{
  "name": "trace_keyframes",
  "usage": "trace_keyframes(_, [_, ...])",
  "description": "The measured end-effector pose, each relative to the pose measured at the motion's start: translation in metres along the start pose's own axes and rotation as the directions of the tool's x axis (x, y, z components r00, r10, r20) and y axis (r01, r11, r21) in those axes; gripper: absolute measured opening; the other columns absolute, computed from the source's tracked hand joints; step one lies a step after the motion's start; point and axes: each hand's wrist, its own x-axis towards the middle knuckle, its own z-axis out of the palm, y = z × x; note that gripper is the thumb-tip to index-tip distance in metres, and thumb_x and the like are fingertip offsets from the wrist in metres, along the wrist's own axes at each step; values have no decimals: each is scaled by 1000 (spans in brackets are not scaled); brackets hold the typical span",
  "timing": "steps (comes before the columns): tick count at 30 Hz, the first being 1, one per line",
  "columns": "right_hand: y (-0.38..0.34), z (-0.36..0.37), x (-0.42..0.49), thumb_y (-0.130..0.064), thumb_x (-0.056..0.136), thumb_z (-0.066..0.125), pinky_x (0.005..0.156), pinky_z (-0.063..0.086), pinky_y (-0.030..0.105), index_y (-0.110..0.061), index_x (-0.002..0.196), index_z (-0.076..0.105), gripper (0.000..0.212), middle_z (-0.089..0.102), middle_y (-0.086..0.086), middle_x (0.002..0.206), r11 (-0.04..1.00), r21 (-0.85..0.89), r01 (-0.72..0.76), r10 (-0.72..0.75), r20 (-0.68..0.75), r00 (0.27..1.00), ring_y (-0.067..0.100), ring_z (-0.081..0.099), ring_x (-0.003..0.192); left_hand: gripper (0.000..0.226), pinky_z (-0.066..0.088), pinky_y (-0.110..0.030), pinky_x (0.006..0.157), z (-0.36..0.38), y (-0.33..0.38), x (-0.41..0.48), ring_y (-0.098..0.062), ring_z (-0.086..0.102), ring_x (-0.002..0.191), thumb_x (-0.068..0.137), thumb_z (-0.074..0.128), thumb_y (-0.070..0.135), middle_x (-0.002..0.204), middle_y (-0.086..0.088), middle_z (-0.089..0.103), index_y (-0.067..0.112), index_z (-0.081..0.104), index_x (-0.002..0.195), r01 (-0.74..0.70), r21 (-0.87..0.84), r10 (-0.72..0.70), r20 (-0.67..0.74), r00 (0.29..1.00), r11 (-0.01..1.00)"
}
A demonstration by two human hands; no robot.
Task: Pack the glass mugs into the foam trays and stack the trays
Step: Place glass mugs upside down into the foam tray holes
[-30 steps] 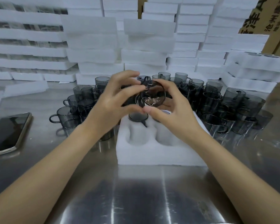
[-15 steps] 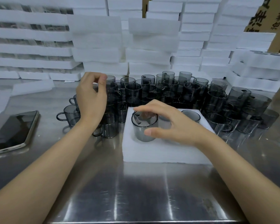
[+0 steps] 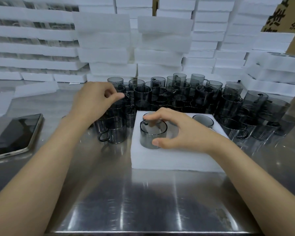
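**Right hand gripping a mug in the foam tray**

The right hand (image 3: 180, 133) is gripping a smoky grey glass mug (image 3: 149, 138) that is standing upright in the near-left pocket of the white foam tray (image 3: 169, 160). The thumb is pressing against the mug's near wall and the forefinger is curling over its far rim, while the other fingers are spreading loosely above the foam. The mug's dark handle is showing at the left side of the rim. A second mug (image 3: 203, 120) is sitting deeper in the far-right pocket, with only its upper part rising above the foam.

The left hand (image 3: 95, 99) is hovering over the left end of the loose mugs (image 3: 177, 94), which are crowding the table behind the tray. Its fingers are curling and its thumb and forefinger are lying close together. The hand is blurred, so I cannot tell whether it is pinching a mug or holding nothing. One single mug (image 3: 115, 132) is standing just beside the tray's left edge, its handle pointing toward the near left.

Everything is resting on a steel table (image 3: 143, 201). A phone (image 3: 12, 135) is lying face up at the left, well apart from the tray. Foam stacks (image 3: 106, 40) are rising along the back, and a cardboard box (image 3: 286, 16) is showing at the top right.
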Motion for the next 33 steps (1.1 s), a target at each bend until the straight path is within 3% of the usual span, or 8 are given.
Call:
trace_keyframes(3, [3,1,1,-35,73,79,107,36,33,-35,120,57,52,54,-17,117,1000,-22,5,-4,43,999,4,48,121,37,33,-27,57,-14,-2,0,-7,52,71,66,61,69,72,15,59,32,64,71,-176,140,142,224,964,974])
trace_keyframes(6, [7,-1,3,-37,72,80,110,33,33,-33,120,59,53,54,-17,122,1000,0,-2,2,71,997,4,46,124,34,32,-25,58,-23,-4,-2,-3,51,76,58,60,71,77,18,59,40,65,71,-215,129,169,297,940,968])
trace_keyframes(11, [5,-4,6,-39,78,70,114,30,36,-37,111,63,34,55,-13,126,990,136,-29,19,74,997,4,47,126,18,35,-26,59,-17,-7,-2,-6,54,79,67,80,48,80,20,61,35,74,78,-222,110,161,401,902,969])
trace_keyframes(15, [7,-6,5,-49,70,72,118,13,34,-38,119,64,51,42,-22,143,993,69,-98,87,138,987,0,17,143,11,48,-36,71,-10,-8,-3,-10,57,81,71,81,39,81,18,63,34,75,77,-221,83,169,407,897,972])
trace_keyframes(19, [2,-8,6,-59,62,67,119,-10,39,-50,118,59,57,18,-27,154,989,-56,-140,149,222,964,-5,-9,144,24,48,-36,67,-3,-8,-1,-7,52,73,71,81,41,75,14,57,30,73,91,-231,108,169,403,900,967])
trace_keyframes(25, [-4,-7,1,-54,66,69,120,-8,40,-46,123,59,58,17,-25,155,981,-66,-185,195,225,955,-4,-8,144,14,49,-40,70,-2,-6,-7,-9,51,78,76,75,47,79,17,51,34,73,81,-297,158,203,437,876,942])
trace_keyframes(30, [-4,-7,5,-58,64,67,120,-7,43,-47,123,59,60,16,-23,156,977,-89,-193,209,242,948,-1,-9,145,11,45,-32,67,-10,1,-11,-6,55,78,79,75,35,90,17,60,32,67,74,-281,68,243,341,908,957])
trace_keyframes(33, [4,-6,2,-63,65,64,120,1,40,-51,119,60,56,23,-25,154,984,-62,-169,179,207,962,-4,-4,144,6,48,-35,67,-15,6,-14,-13,60,77,82,71,29,81,12,65,26,66,81,-289,31,276,222,935,957])
